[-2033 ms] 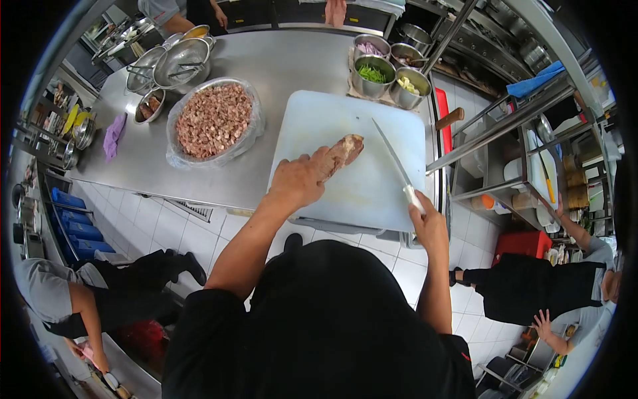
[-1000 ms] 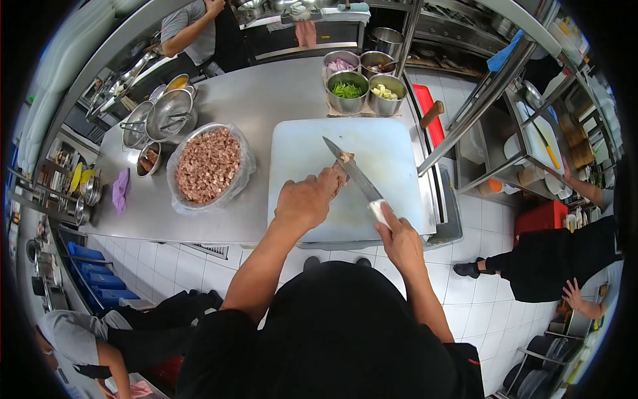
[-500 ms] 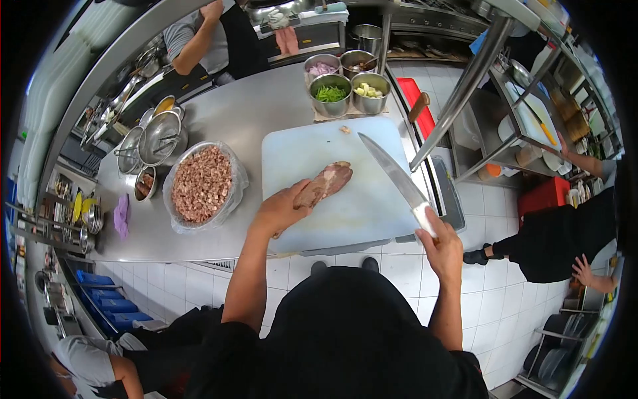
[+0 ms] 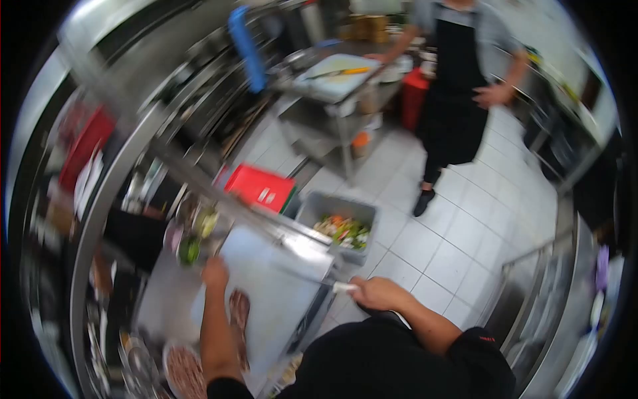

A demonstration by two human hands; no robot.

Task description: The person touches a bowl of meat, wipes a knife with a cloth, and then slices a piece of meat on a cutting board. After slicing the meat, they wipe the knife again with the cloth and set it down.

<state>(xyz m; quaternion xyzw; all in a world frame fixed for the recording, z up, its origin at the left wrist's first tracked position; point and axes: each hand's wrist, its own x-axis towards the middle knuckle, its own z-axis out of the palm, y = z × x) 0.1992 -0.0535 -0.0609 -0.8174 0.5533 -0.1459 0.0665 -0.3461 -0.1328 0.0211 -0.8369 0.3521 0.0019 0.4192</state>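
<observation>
My right hand (image 4: 375, 293) grips a knife by its white handle (image 4: 343, 287). Its blurred blade points left over the edge of the white cutting board (image 4: 282, 312). My left hand (image 4: 214, 272) is at the board's far left edge, close to the metal pots; motion smears its fingers, so I cannot see whether they hold anything. A long piece of brown-red meat (image 4: 239, 309) lies on the board beside my left forearm, which hides part of it.
Metal pots with chopped green vegetables (image 4: 189, 251) stand past the board. A bowl of diced meat (image 4: 184, 370) is at lower left. Beyond the counter are a grey bin of vegetable scraps (image 4: 345, 229) and a red container (image 4: 259, 187). A person in a black apron (image 4: 455, 86) stands by another table.
The view has swung to the right and blurred. My left hand has let go of the meat and moved to the board's far edge. The knife stays in my right hand.
</observation>
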